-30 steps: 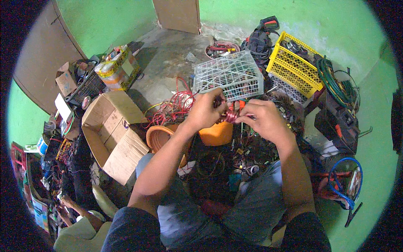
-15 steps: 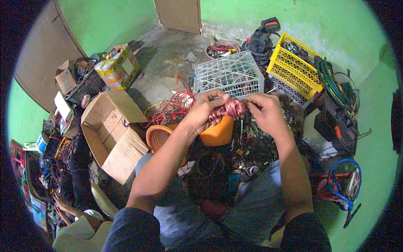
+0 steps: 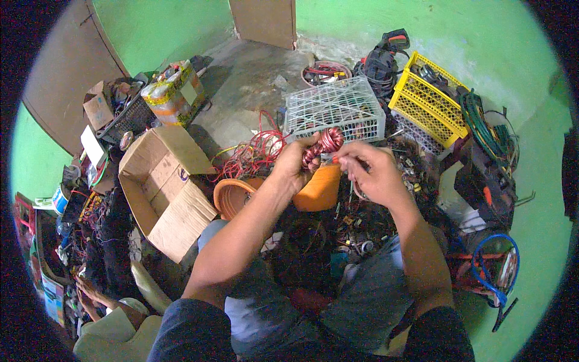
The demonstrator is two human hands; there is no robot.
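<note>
My left hand (image 3: 297, 163) is wrapped around a bundle of shiny red wire (image 3: 330, 141), which pokes up near the fingertips of my right hand (image 3: 375, 172), whose fingers are bent, but I can't tell if they pinch any wire. Below my hands is an orange pot (image 3: 319, 192), with a pale crate (image 3: 338, 96) farther out. An open cardboard box (image 3: 183, 226) sits to the left, and a yellow crate (image 3: 431, 99) is to the right.

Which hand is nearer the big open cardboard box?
Left. The left hand, gripping the wire coil, is to the right of the box, not touching it; the right hand is farther right, beyond the coil.
</note>
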